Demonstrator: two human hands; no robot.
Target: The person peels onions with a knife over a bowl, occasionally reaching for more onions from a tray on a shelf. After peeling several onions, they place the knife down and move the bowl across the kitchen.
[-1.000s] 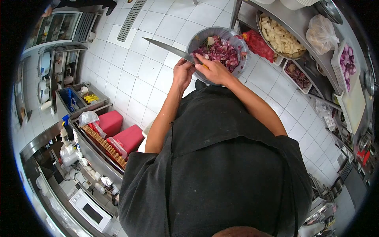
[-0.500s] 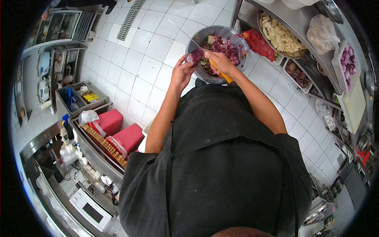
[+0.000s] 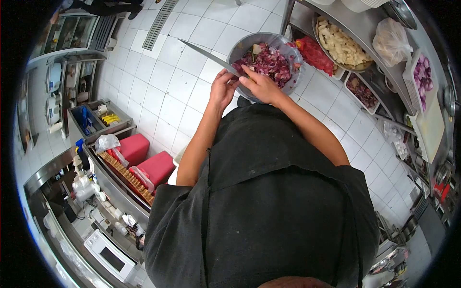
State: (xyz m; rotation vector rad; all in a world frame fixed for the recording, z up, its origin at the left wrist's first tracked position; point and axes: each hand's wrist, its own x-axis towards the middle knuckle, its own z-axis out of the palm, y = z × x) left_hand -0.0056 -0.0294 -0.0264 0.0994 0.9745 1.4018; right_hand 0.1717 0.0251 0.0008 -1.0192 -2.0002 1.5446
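Note:
My right hand (image 3: 263, 87) is closed around the handle of a long knife (image 3: 206, 54), whose broad blade points up and left past the bucket's rim. Beneath the blade's base, the curled fingers of my left hand (image 3: 224, 89) hold a red onion, now hidden by the blade and fingers. Both hands are close together over the near left rim of a grey bucket (image 3: 298, 79). Red onion peelings (image 3: 272, 61) fill much of the bucket, with a pale piece among them.
Right of the bucket, shelving holds a red net bag (image 3: 316, 55), a large bowl (image 3: 319, 30) of pale peeled pieces and a white tub (image 3: 359, 96) of dark red pieces. Peeled red onions lie in a white basket (image 3: 412, 79). Another person's legs (image 3: 108, 7) show at upper left.
The knife has swung so its blade shows broadside, pointing up and left. The red onion in my left hand has gone out of sight behind it. The other person's legs show more.

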